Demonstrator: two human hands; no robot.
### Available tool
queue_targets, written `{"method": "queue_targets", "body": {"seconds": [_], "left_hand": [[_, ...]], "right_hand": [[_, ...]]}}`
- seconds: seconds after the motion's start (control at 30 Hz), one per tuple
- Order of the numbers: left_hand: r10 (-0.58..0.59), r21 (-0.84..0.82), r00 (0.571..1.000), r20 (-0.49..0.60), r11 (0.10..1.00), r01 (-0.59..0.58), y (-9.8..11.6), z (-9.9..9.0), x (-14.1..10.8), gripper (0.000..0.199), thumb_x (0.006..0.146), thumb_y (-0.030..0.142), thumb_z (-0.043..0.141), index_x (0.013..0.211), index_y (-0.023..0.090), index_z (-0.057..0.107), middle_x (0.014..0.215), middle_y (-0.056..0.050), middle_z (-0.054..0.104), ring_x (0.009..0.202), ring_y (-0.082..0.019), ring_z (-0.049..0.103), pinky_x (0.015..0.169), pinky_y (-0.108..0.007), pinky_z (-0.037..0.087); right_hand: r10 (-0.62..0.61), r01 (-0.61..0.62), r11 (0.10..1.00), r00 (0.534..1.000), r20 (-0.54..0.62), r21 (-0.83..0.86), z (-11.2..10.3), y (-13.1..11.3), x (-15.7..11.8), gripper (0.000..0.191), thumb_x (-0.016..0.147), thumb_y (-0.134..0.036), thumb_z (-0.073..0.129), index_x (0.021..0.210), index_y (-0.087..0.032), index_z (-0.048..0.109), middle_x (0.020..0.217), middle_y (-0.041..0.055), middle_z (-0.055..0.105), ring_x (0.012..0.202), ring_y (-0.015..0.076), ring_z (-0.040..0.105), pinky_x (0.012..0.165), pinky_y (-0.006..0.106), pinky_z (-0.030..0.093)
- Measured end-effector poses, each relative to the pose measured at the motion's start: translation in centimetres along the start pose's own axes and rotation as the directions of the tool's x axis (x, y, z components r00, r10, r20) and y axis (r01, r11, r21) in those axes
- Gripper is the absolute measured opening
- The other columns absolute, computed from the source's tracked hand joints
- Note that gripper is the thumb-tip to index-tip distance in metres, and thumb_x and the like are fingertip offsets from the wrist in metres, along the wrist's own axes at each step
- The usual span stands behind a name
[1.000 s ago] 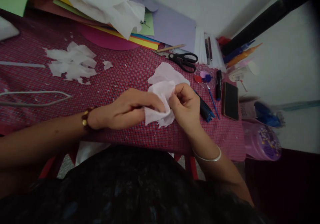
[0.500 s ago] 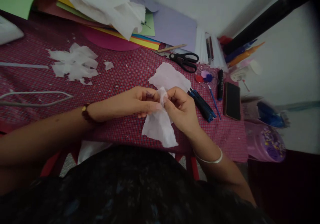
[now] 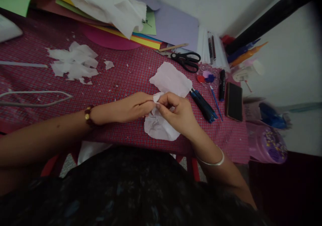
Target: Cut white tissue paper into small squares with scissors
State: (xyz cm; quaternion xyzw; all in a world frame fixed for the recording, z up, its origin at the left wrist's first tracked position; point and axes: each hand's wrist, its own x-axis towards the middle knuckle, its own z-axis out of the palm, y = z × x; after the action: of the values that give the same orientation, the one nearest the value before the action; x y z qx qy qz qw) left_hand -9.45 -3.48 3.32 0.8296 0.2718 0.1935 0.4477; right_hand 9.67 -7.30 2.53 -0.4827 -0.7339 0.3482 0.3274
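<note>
Both hands meet over the front of the table, pinching one piece of white tissue paper (image 3: 162,128). My left hand (image 3: 137,106) is closed on its gathered upper end, with the back of the hand turned up. Thumb and forefinger of my right hand (image 3: 177,113) squeeze the same end from the other side. The wider part of the tissue spreads out below the fingers, crumpled. Just beyond the hands lies a flat torn tissue piece (image 3: 171,79). A white tissue flower shape (image 3: 74,61) rests farther left, beside a small scrap (image 3: 109,64).
Black scissors (image 3: 186,60), a blue-black tool (image 3: 203,105), a paintbrush (image 3: 216,101), a black marker (image 3: 221,85) and a phone (image 3: 233,101) lie to the right. Coloured papers (image 3: 148,43) are stacked at the back. A wire loop (image 3: 37,98) lies left; a pink tub (image 3: 264,143) stands right.
My left hand has rolled over, its fingers now closed with the back up. The gathered end has shifted slightly left and down, and the lower tissue has folded into a rounder, more crumpled shape.
</note>
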Motion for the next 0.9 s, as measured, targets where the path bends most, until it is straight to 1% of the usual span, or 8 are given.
{"method": "queue_targets", "body": {"seconds": [0.07,0.13,0.2,0.3,0.43,0.57,0.7,0.9], "left_hand": [[0.018,0.031,1.0,-0.007,0.999,-0.018,-0.3,0.1,0.1,0.032,0.087,0.023,0.039,0.056,0.019,0.037,0.053,0.003,0.041,0.051,-0.01,0.038,0.05,-0.023,0.031],[-0.006,0.049,1.0,-0.015,0.999,0.007,-0.5,0.3,0.2,0.031,0.087,0.022,0.04,0.056,0.019,0.038,0.052,0.004,0.041,0.049,-0.009,0.036,0.048,-0.023,0.029],[-0.05,0.049,0.998,-0.036,0.997,0.051,-0.7,0.4,0.3,0.029,0.086,0.021,0.04,0.058,0.018,0.044,0.053,0.003,0.045,0.05,-0.01,0.039,0.048,-0.022,0.031],[-0.105,-0.005,0.992,-0.065,0.995,0.104,-0.7,0.4,0.3,0.027,0.087,0.018,0.037,0.065,0.017,0.054,0.06,0.001,0.056,0.056,-0.01,0.05,0.053,-0.021,0.039],[-0.149,-0.102,0.986,-0.069,0.985,0.142,-0.1,0.1,0.4,0.028,0.087,0.02,0.038,0.072,0.015,0.06,0.065,-0.001,0.063,0.06,-0.01,0.056,0.057,-0.02,0.043],[-0.179,-0.15,0.981,-0.079,0.975,0.165,0.6,0.1,0.5,0.025,0.086,0.027,0.046,0.065,0.016,0.055,0.06,0.001,0.056,0.056,-0.01,0.05,0.051,-0.021,0.037],[-0.169,-0.148,0.978,-0.124,0.978,0.15,0.5,0.4,0.5,0.022,0.077,0.021,0.051,0.057,0.018,0.043,0.053,0.005,0.04,0.051,-0.008,0.038,0.048,-0.022,0.028],[-0.193,-0.128,0.969,-0.153,0.976,0.174,-0.1,0.3,0.5,0.016,0.074,0.017,0.049,0.058,0.017,0.047,0.053,0.005,0.04,0.051,-0.008,0.037,0.048,-0.021,0.026]], "right_hand": [[0.005,-0.005,1.0,1.0,-0.005,-0.009,0.0,0.0,0.0,0.015,0.085,-0.021,0.059,0.071,-0.021,0.053,0.065,-0.0044,0.056,0.06,0.0099,0.047,0.057,0.026,0.036],[0.018,-0.018,1.0,1.0,-0.021,0.015,-0.1,0.1,0.1,0.014,0.085,-0.021,0.059,0.072,-0.021,0.053,0.066,-0.0044,0.056,0.06,0.0099,0.047,0.058,0.026,0.036],[0.046,-0.042,0.995,0.998,-0.041,0.089,-0.2,0.1,0.1,0.014,0.085,-0.023,0.059,0.073,-0.021,0.053,0.066,-0.0044,0.054,0.06,0.0098,0.047,0.057,0.025,0.036],[0.083,-0.063,0.976,0.993,-0.09,0.206,-0.4,0.1,0.3,0.017,0.085,-0.024,0.06,0.071,-0.021,0.051,0.064,-0.0055,0.049,0.058,0.0091,0.044,0.054,0.024,0.035],[0.104,-0.076,0.969,0.989,-0.109,0.234,-0.5,0.1,0.4,0.018,0.085,-0.025,0.06,0.071,-0.021,0.05,0.062,-0.0062,0.046,0.056,0.0085,0.04,0.052,0.024,0.033],[0.094,-0.083,0.979,0.994,-0.05,0.184,-0.2,0.3,0.4,0.016,0.086,-0.026,0.061,0.074,-0.021,0.052,0.065,-0.0046,0.052,0.06,0.0095,0.045,0.054,0.025,0.035],[0.06,-0.059,0.989,0.998,-0.005,0.137,0.1,0.4,0.2,0.012,0.086,-0.025,0.062,0.076,-0.021,0.056,0.068,-0.0041,0.055,0.063,0.0098,0.048,0.057,0.025,0.037],[0.1,-0.093,0.979,0.995,-0.029,0.184,-0.3,0.4,0.3,0.011,0.086,-0.025,0.061,0.078,-0.021,0.056,0.067,-0.0048,0.054,0.059,0.0089,0.046,0.052,0.024,0.034]]}}
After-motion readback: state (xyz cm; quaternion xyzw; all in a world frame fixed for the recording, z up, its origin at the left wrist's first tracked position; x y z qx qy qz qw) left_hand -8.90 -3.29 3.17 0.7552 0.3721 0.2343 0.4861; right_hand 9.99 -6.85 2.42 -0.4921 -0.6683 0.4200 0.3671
